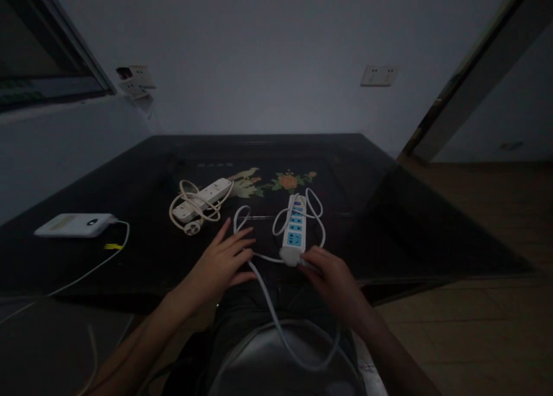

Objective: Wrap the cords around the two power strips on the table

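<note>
A white power strip (295,226) with blue socket faces lies on the dark table, loops of its white cord (322,226) across its upper part. At its near end is a rounded pale piece (290,256), possibly the plug. My right hand (330,275) is closed beside that piece, thumb and fingers pinching the cord close to it. From there the cord hangs in a long curve over my lap and back up to my left hand (227,258). That hand is open, fingers spread, resting against the cord near a small upright loop.
Another white power strip (203,200), wrapped in its cord with a round plug (192,227), lies further left. A white power bank (75,225) with a thin cable (101,265) sits at the left edge. Wall sockets (379,76) are behind the black table (380,229).
</note>
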